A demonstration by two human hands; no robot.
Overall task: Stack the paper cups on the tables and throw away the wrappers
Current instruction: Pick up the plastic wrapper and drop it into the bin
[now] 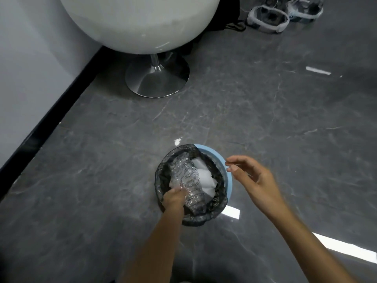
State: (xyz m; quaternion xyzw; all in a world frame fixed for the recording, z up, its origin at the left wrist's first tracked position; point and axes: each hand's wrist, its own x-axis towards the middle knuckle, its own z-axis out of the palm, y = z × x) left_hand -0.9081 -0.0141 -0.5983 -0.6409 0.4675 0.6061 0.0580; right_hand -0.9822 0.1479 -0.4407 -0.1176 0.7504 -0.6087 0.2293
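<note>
On the grey marble floor (265,111), in the head view, stands 1 blue bin (228,170) with a black liner (161,176). The left hand (173,196) reaches inside, fingers curled on the clear wrapper (189,178), which lies over white paper (205,176); its dark print is too blurred to read. The right hand (255,176) hovers over the bin's right rim, fingers loose, holding nothing. Open floor surrounds the bin. A white chair (140,23) on a chrome base (157,80) stands well apart, beside the black skirting (61,111).
</note>
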